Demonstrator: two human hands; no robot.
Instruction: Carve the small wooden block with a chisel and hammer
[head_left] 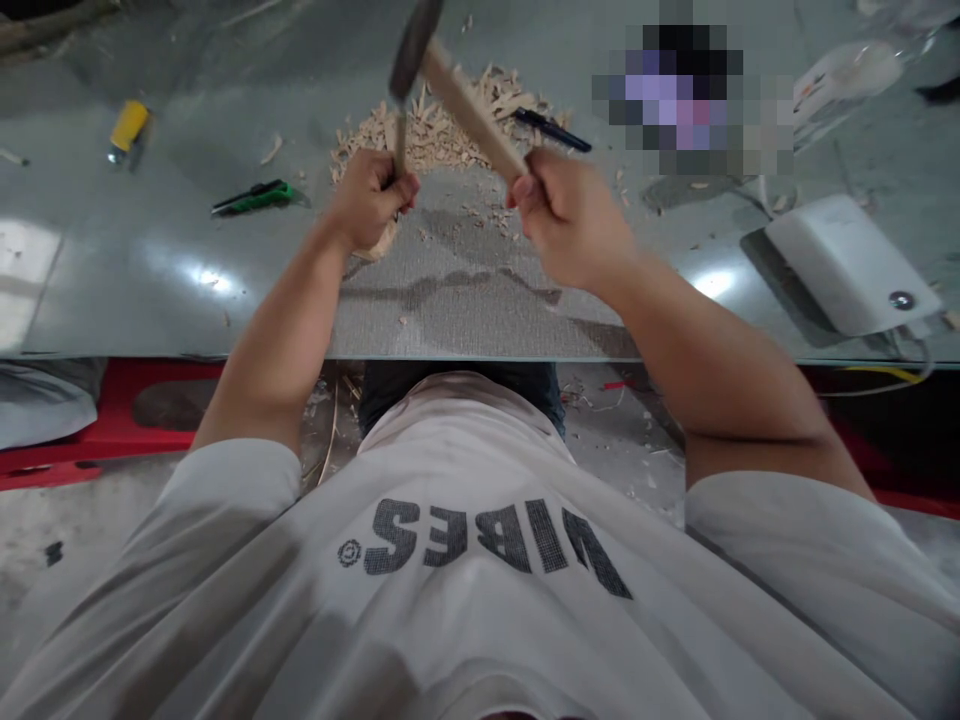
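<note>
My right hand [562,215] is closed round the wooden handle of a hammer [472,110], tilted up to the left. The dark hammer head [414,50] is over the top of a slim, upright tool that looks like a chisel [400,140]; I cannot tell whether they touch. Closed on that chisel is my left hand [371,198], which hides its lower end. A pale piece of wood [381,243] shows partly beneath the left hand. Behind both hands lies a heap of wood chips [450,135].
A dark pen-like tool [555,130] lies by the chips. Left are a green-and-black utility knife [259,196] and a yellow-handled tool [129,128]. At right are a white box with a cable [847,262] and a pixelated patch. The table's front edge [465,359] is near my body.
</note>
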